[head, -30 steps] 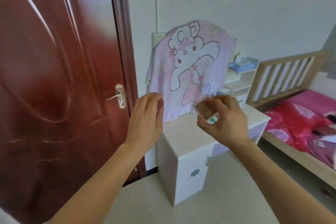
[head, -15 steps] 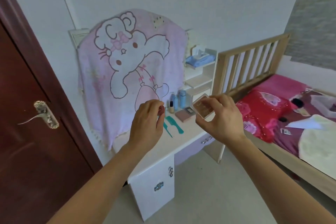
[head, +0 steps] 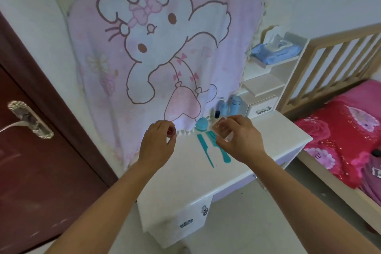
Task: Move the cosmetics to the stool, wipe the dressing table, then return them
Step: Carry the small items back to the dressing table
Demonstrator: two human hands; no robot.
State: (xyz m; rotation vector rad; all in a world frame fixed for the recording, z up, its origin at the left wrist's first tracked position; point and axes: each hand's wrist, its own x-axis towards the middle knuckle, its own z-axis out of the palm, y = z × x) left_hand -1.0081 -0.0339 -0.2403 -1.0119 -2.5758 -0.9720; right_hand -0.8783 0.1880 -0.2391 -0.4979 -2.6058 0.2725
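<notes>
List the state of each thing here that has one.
left hand, pinching small red pot
right hand, gripping clear case
teal combs, lying flat on dressing table
blue jar, upright, lid on
blue bottles, upright
wipes pack, flap open
small drawer, shut

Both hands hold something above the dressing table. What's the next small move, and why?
Probably lower the right hand and set the clear case on the dressing table beside the teal combs; the left hand can follow with its small red jar. Both items hang just above the top, where the bottles and combs are already in place.
</notes>
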